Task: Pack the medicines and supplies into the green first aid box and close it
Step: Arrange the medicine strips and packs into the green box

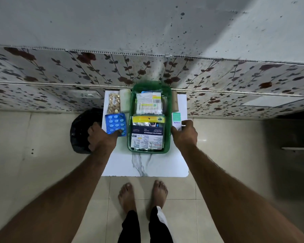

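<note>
The green first aid box stands open on a small white marble-patterned table. Inside lie a pack of cotton buds, a yellow-topped packet and a medicated dressings pack. Left of the box lies a blue blister pack of tablets; my left hand grips its near edge with the fingers. Right of the box a small white and green carton stands against the box wall, and my right hand pinches its near end.
A strip of gold tablets and a white roll lie at the table's back left. A brown roll sits behind the carton. A black bag sits on the floor left of the table. A flowered wall stands behind. My bare feet stand on floor tiles.
</note>
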